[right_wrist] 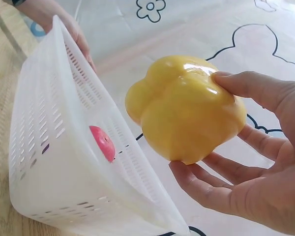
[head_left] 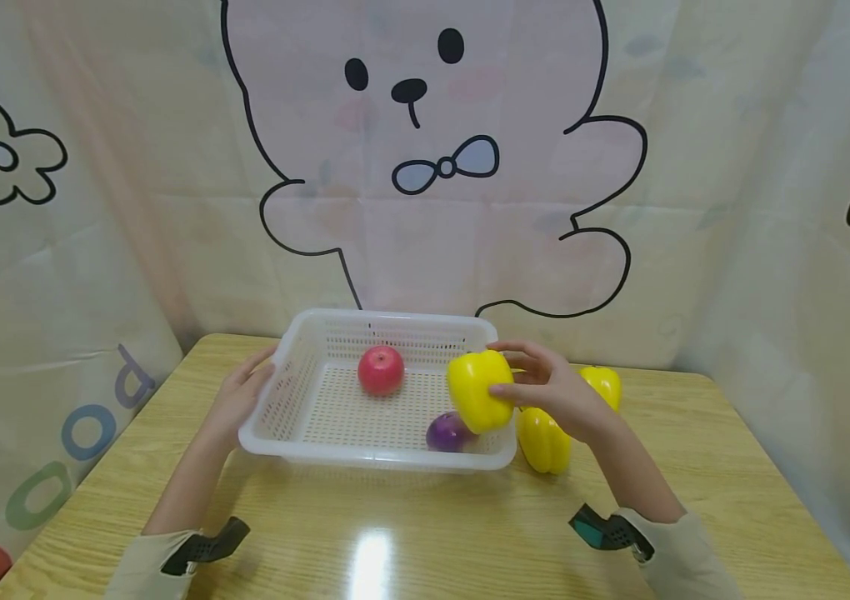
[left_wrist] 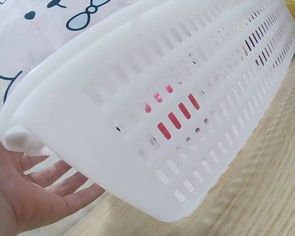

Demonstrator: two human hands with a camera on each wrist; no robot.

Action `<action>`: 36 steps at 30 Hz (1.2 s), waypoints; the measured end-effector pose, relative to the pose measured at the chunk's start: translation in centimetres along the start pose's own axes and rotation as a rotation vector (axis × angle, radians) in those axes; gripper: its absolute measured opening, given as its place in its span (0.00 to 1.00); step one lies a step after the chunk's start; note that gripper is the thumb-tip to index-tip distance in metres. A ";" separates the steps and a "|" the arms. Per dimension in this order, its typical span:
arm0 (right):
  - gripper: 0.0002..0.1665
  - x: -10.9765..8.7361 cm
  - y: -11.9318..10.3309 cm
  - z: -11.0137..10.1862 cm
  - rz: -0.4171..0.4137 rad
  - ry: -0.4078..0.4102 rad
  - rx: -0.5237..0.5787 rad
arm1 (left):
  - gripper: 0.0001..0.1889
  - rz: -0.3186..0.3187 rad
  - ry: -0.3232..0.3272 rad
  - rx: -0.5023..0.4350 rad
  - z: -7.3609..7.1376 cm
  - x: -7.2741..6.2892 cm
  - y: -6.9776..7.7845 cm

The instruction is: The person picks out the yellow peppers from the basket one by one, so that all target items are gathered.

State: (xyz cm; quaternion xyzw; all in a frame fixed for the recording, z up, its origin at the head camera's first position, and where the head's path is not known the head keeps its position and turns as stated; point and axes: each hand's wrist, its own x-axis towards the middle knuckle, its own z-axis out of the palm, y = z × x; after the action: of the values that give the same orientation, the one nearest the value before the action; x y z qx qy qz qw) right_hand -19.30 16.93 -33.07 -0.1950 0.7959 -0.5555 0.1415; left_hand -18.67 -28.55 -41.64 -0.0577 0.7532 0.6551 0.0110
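A white plastic basket (head_left: pixel 376 457) with slotted walls stands on the table. My left hand (head_left: pixel 243 398) rests against its left end; in the left wrist view the fingers (left_wrist: pixel 64 199) lie below the rim with little curl. Inside the basket are a red apple (head_left: pixel 381 371) and, near the front right corner, a purple eggplant-coloured round item (head_left: pixel 447 432). Over the basket's right side my right hand (head_left: pixel 556 396) holds a yellow bell pepper (head_left: pixel 479 390) between thumb and fingers. The right wrist view shows the pepper (right_wrist: pixel 187 110) held above rim height, its lobed end facing away from the palm.
To the right of the basket, two more yellow peppers sit on the wooden table (head_left: pixel 665 467): a nearer one (head_left: pixel 545 442) and a farther one (head_left: pixel 602 385), partly behind my right hand. A printed curtain (head_left: pixel 425 250) hangs behind the table and at its sides.
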 end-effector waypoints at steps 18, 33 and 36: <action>0.37 -2.6 1.5 -1.3 0.010 0.071 0.000 | 0.32 -0.025 0.005 0.011 0.0 0.1 0.0; 0.37 -4.7 2.3 -2.4 0.044 0.113 0.009 | 0.32 0.002 0.006 -0.019 0.0 0.1 0.0; 0.37 -5.0 2.4 -2.6 0.050 0.119 0.005 | 0.32 0.009 0.008 -0.025 -0.1 0.1 0.0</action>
State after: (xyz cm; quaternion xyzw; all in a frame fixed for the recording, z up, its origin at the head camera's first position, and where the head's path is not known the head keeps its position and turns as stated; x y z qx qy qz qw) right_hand -16.41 22.16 -34.42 -0.1415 0.8059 -0.5645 0.1084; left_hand -18.74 -28.61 -41.68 -0.0569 0.7452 0.6644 0.0041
